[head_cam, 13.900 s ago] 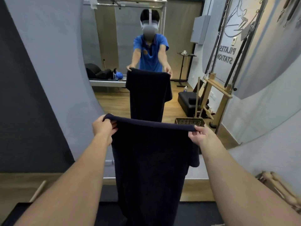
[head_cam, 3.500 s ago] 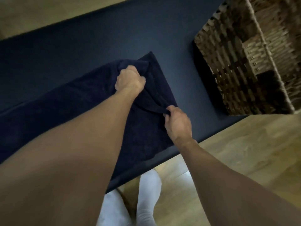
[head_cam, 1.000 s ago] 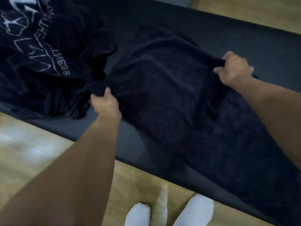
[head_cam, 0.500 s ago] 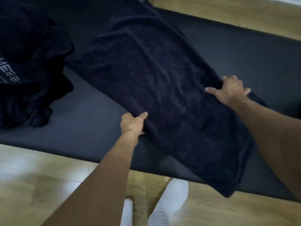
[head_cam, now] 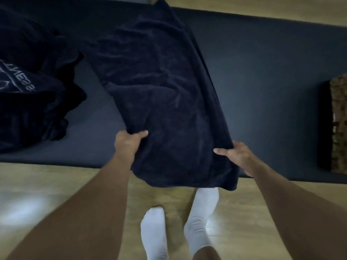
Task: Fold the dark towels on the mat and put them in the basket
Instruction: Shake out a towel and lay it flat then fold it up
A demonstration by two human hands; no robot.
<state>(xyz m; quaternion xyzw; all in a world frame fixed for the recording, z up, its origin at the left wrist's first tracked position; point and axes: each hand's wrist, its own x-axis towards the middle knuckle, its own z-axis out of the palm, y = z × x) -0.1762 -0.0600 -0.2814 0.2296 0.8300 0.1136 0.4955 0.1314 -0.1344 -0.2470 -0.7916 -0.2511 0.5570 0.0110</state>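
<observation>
A dark navy towel point(head_cam: 159, 87) lies lengthwise across the dark mat point(head_cam: 262, 76), its near end hanging over the mat's front edge. My left hand point(head_cam: 127, 143) grips the towel's left side edge near the front. My right hand point(head_cam: 236, 156) pinches the right side edge, thumb on top. A woven basket point(head_cam: 339, 124) stands on the mat at the far right, only partly in view.
A heap of more dark towels point(head_cam: 28, 94), one with pale lettering, sits on the mat at the left. Wooden floor runs in front of the mat, where my two feet in white socks point(head_cam: 202, 218) stand just under the towel's hanging end.
Both hands have pulled the towel toward me, so its near end now hangs further over the mat's front edge. The towel lies straighter across the mat.
</observation>
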